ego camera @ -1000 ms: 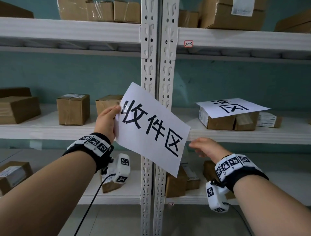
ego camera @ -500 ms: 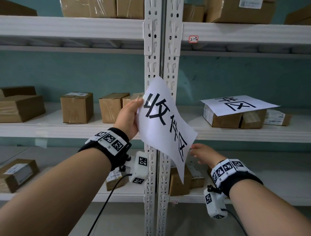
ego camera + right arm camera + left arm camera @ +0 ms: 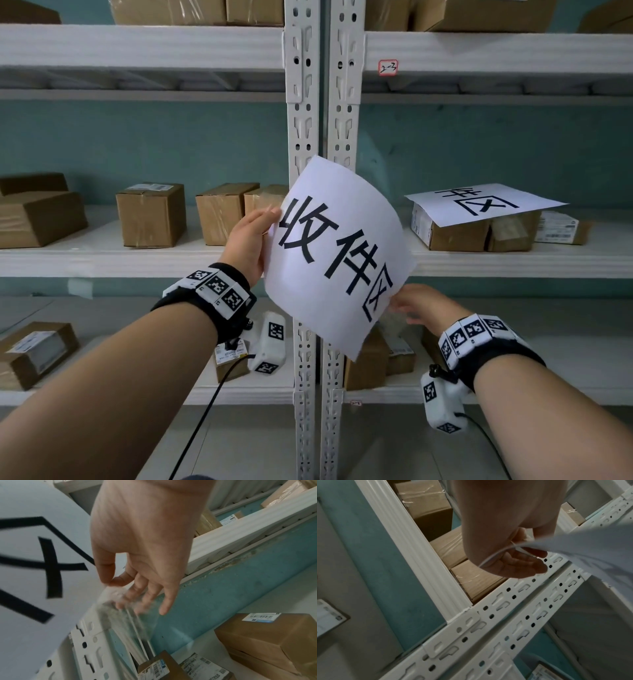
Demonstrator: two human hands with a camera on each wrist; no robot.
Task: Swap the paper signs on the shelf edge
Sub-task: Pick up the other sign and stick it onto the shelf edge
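Observation:
A white paper sign (image 3: 329, 260) with large black characters hangs tilted in front of the shelf uprights (image 3: 305, 102). My left hand (image 3: 272, 222) pinches its left edge, thumb on the printed side; in the left wrist view the sheet (image 3: 590, 550) bends away from that hand (image 3: 522, 550). My right hand (image 3: 399, 301) is at the sheet's lower right edge. In the right wrist view its thumb and forefinger (image 3: 111, 581) pinch a blurred clear strip, seemingly tape (image 3: 123, 601), beside the sign (image 3: 25, 547). A second paper sign (image 3: 479, 202) lies flat on boxes on the right middle shelf.
The middle shelf edge (image 3: 513, 263) runs behind the held sheet. Cardboard boxes (image 3: 150, 212) stand on the left middle shelf, and more sit on the lower shelf (image 3: 34, 353) and the top one. A small red-framed label (image 3: 388, 67) is stuck on the upper shelf edge.
My left hand has carried the sign to the right and the sheet has curled. Its right edge now meets my right hand, which has stayed below the middle shelf edge.

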